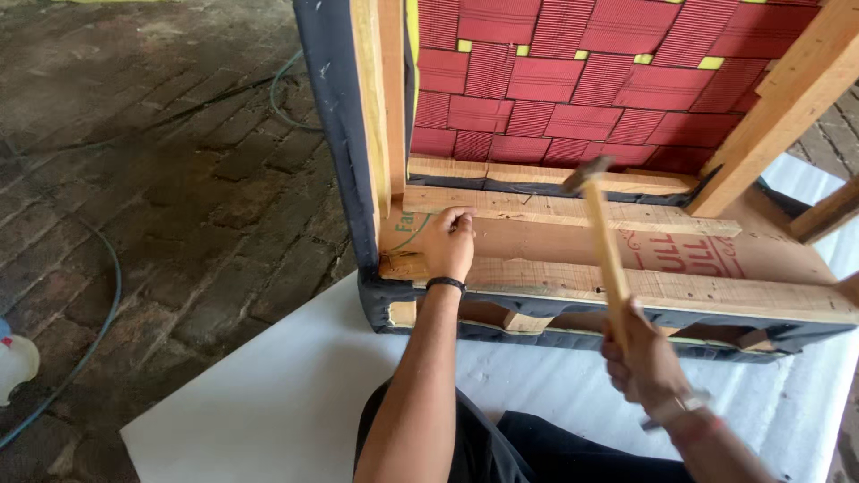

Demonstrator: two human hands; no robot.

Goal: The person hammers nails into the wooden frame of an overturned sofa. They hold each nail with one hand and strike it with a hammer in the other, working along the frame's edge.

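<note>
The brown cardboard panel with red and green print (707,255) lies flat against the underside of the upturned wooden sofa frame (573,284), tucked behind its lower horizontal rail and below a thinner pale wooden slat (573,207) that crosses the frame above it. The left hand (447,241) presses on the panel's left end, close to the frame's upright post, fingers curled and pinched together at the top edge of the cardboard as if steadying a small fastener, though none can be made out. The right hand (640,358) is clenched round the handle of a wooden-handled hammer with a dark metal head (595,215), whose head is raised over the slat near the frame's middle. By my reading the panel is placed but not fully fixed: its right part sits unattended and no row of nails shows along its edges. Above the slat, woven red webbing straps (582,80) fill the frame, already in place, and dark grey fabric (333,116) wraps the frame's outer edges. The frame rests on a white sheet (286,394) spread over a brick floor (152,179), where a green hose (103,313) curves to the frame's left.
</note>
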